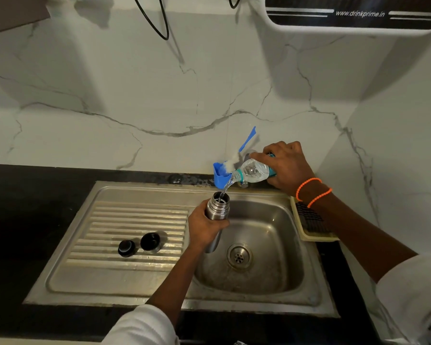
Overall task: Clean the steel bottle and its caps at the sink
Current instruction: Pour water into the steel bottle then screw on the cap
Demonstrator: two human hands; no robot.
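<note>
I take the sink (294, 245) basin as my landmark. Far left of it runs the dark worktop (23, 207), and between that and the basin lies the ribbed steel drainboard (135, 220), most of its ridges bare. On those ridges, well left of the basin's edge, sit the two dark caps: the smaller cap (126, 248) and, just beside it on the basin side, the larger cap (150, 241), close together, touching or not I cannot tell.

At the basin's left rim my left hand (204, 226) has its fingers wrapped round the steel bottle (217, 212), held roughly upright with its open mouth up and its lower end over the bowl. The drain (239, 256) lies below and right of it, with open bowl around.

Above the basin's back edge, my right hand (288, 168) grips a clear plastic bottle (253, 170) tipped down-left, water streaming into the steel mouth. A blue holder (219, 176) sits behind, against the wall. Right of the basin, a cream tray (314, 236) rests on the sink's rim
</note>
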